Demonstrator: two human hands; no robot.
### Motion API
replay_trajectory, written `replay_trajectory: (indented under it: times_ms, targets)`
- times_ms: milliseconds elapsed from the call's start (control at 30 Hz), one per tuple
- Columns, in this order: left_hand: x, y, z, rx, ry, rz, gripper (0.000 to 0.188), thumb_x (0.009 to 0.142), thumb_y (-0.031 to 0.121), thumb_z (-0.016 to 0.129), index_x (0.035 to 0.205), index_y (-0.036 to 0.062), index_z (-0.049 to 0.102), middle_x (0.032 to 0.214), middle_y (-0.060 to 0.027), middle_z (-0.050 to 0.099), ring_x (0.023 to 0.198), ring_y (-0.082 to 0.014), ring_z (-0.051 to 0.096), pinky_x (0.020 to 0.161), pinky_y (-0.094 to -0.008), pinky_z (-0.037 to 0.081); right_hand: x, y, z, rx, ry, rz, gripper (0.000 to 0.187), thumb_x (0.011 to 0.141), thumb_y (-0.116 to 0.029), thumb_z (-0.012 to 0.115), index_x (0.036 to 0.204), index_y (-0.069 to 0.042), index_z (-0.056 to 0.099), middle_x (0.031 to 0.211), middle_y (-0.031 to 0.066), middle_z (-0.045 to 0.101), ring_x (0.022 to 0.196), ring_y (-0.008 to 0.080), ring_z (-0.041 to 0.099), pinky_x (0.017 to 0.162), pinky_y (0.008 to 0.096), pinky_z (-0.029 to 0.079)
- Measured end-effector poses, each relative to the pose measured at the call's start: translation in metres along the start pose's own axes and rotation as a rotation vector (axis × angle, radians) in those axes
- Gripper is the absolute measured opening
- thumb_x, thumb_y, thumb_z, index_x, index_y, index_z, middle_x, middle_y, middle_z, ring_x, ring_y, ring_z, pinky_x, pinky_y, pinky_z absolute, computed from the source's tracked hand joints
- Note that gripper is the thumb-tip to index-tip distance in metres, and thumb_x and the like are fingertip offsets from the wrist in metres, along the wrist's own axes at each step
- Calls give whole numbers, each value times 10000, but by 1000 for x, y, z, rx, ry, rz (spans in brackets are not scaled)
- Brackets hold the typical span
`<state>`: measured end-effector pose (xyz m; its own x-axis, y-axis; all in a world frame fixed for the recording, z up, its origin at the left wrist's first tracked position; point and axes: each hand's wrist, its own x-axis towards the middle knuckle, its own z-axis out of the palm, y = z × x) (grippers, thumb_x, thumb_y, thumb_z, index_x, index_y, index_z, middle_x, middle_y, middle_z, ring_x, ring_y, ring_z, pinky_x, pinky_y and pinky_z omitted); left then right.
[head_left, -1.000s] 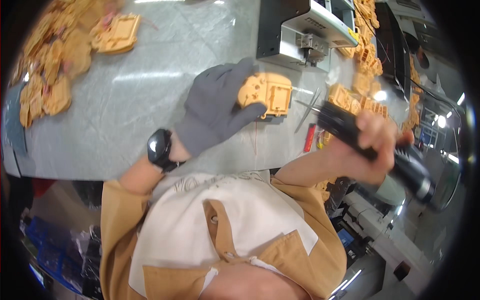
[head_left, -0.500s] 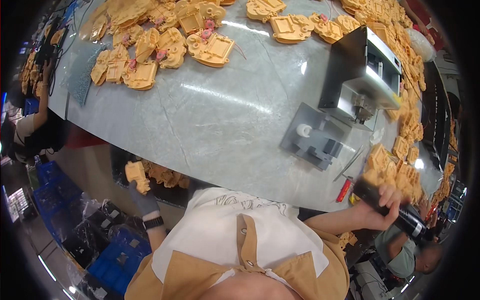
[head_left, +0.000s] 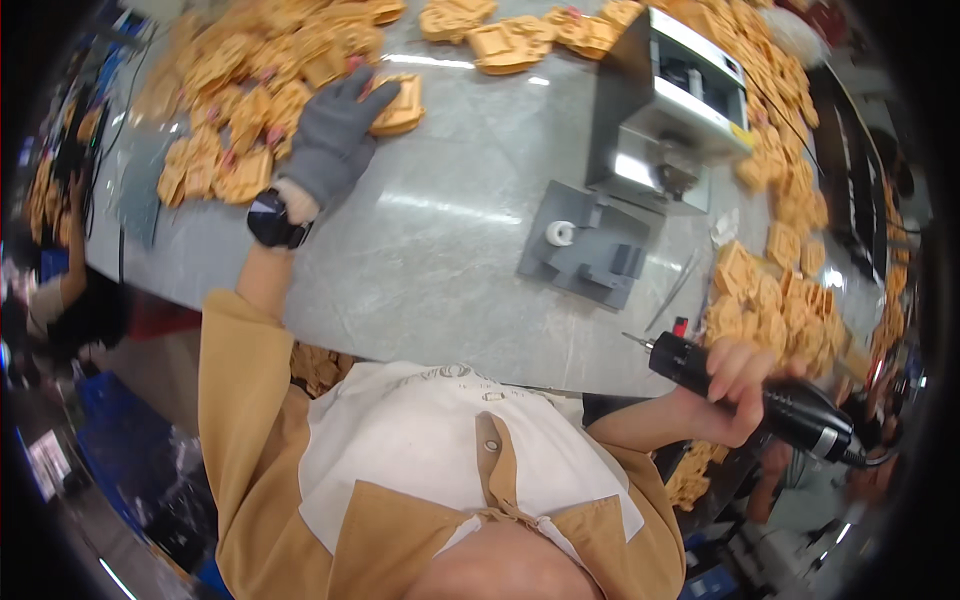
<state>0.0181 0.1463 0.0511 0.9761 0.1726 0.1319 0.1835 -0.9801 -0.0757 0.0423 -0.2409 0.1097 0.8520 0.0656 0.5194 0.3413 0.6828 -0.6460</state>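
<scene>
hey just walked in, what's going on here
A person is working at a table with both hands. The gloved left hand is at an orange plastic part by the heap on the left; whether it grips the part is hard to tell. The bare right hand holds a black electric screwdriver, its bit pointing left. Between them, a grey holder with a white ring sits near a black and silver machine.
</scene>
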Motion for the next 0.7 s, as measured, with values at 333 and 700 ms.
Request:
replay_trajectory:
  times_ms: [333, 700]
  targets:
    - [-9, 121, -46, -1447, -291, 211, 507, 780, 191, 544, 1249, 54, 409, 1025, -146, 566, 922, -203, 570, 803, -305, 456, -34, -9, -24, -263, 364, 97, 499, 717, -66, 484, 1202, -77, 366, 576, 16, 375, 454, 146, 398, 541, 319, 384]
    - [15, 172, -2, -670, -125, 462, 422, 856, 315, 457, 1244, 151, 487, 1114, -216, 502, 915, -348, 553, 807, -383, 453, -36, -8, -33, -225, 362, 113, 485, 728, -60, 474, 1195, -56, 346, 583, 21, 373, 466, 145, 404, 532, 326, 387]
